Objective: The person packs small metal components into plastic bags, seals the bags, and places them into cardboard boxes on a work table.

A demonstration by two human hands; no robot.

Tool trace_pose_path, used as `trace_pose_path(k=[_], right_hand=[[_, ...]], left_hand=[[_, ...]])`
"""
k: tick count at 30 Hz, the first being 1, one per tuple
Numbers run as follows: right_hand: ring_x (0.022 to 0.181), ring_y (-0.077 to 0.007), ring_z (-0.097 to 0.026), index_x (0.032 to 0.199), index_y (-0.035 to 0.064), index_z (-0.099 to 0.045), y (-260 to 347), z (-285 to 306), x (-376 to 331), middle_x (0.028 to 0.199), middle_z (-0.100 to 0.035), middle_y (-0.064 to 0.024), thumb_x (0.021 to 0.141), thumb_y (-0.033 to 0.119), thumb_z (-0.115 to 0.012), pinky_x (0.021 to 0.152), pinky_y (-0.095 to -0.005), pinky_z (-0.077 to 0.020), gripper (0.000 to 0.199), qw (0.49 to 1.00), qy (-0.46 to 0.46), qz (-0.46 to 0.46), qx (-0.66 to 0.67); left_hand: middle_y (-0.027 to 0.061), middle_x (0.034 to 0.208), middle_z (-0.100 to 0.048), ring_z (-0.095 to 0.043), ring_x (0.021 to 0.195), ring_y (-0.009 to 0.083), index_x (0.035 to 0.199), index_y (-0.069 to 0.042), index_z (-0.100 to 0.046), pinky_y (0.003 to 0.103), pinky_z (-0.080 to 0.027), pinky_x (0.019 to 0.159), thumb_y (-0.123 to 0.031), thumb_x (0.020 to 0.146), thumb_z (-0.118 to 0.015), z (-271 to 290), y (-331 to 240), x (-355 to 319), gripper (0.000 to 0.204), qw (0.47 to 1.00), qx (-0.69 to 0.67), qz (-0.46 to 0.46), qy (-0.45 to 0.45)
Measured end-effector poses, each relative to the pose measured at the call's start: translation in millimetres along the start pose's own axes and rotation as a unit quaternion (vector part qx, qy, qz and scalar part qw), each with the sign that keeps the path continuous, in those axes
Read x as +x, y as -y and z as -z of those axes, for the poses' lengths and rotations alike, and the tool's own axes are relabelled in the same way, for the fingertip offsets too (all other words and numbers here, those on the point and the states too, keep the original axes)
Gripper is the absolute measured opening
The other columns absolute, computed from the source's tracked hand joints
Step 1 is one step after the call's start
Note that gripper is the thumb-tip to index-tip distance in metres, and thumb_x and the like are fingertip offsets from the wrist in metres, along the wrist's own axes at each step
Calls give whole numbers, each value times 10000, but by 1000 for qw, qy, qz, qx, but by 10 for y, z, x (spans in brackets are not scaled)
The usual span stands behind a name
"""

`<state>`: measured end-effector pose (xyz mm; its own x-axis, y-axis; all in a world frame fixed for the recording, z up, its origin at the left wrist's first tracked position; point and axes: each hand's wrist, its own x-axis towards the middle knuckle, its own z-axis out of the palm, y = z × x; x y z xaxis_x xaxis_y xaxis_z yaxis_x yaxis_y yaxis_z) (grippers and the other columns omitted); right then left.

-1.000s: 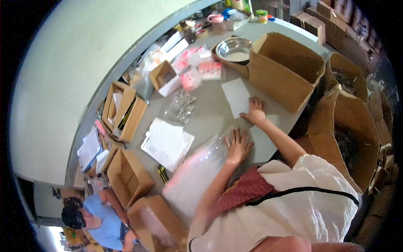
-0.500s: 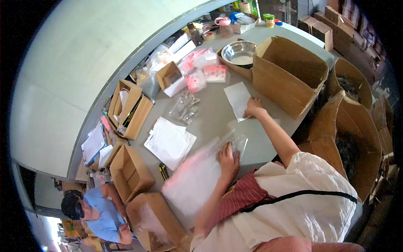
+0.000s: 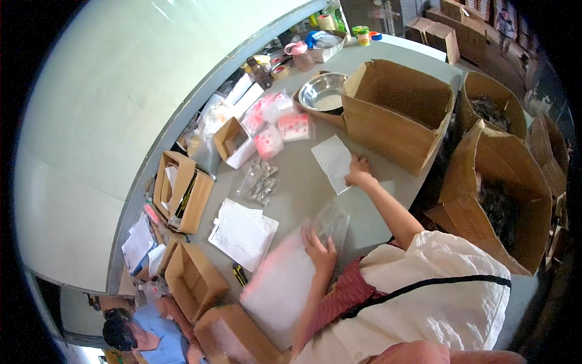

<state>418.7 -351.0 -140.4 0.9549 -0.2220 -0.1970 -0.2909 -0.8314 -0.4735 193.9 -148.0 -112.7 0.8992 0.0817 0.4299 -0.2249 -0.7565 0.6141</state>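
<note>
My left hand [image 3: 319,252] lies on a stack of clear plastic bags [image 3: 276,303] with pinkish edges, its fingers stretched out and a little apart. Farther off to the right, my right hand [image 3: 359,171] has its fingers curled over the right edge of a white sheet [image 3: 331,159] covered in rows of small print. That sheet rests on the grey table [image 3: 297,182]. To the left of the bags is a pile of similar printed sheets [image 3: 245,233], and a black-and-yellow cutter knife [image 3: 240,274] lies beside it.
A large open cardboard box [image 3: 388,136] stands beyond my right hand, near a metal bowl [image 3: 312,94]. Pink-and-white packets [image 3: 294,127] and a bag of small metal parts [image 3: 260,185] lie farther back. Open cartons [image 3: 194,285] line the left, near a person in blue [image 3: 154,330].
The whole view has swung, so the table's things sit lower, with the far ones farther left. Both hands stay at the same sheet and bag stack.
</note>
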Motion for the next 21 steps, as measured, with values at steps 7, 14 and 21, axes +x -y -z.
trace_pose_path(k=[7, 14, 21], right_hand=[[1019, -290, -628, 1242, -16, -557, -592, 71, -31, 1157, -651, -147, 636, 129, -750, 907, -380, -484, 652, 952, 96, -5, 290], [1109, -211, -562, 1278, -12, -567, -69, 745, -1145, 1169, -631, -69, 716, 19, -666, 991, -327, -404, 571, 735, 322, 129, 583], [1173, -210, -545, 1303, 18, -559, 50, 677, -1643, 1242, -615, -68, 763, 8, -669, 1036, -351, -388, 551, 571, 467, 75, 671]], left_hand=[[263, 1286, -534, -485, 1213, 436, 1305, 38, -470, 492, -374, 1038, -106, 869, -593, 53, 115, 142, 476, 995, -67, -12, 73], [145, 1254, -603, -579, 1161, 270, 1257, -10, -511, 395, -443, 986, -303, 970, -560, 116, 99, 354, 413, 803, -458, 352, 147], [134, 1282, -576, -532, 1225, 242, 1271, -3, -498, 400, -435, 995, -338, 981, -538, 379, 102, 493, 446, 650, -644, 388, 105]])
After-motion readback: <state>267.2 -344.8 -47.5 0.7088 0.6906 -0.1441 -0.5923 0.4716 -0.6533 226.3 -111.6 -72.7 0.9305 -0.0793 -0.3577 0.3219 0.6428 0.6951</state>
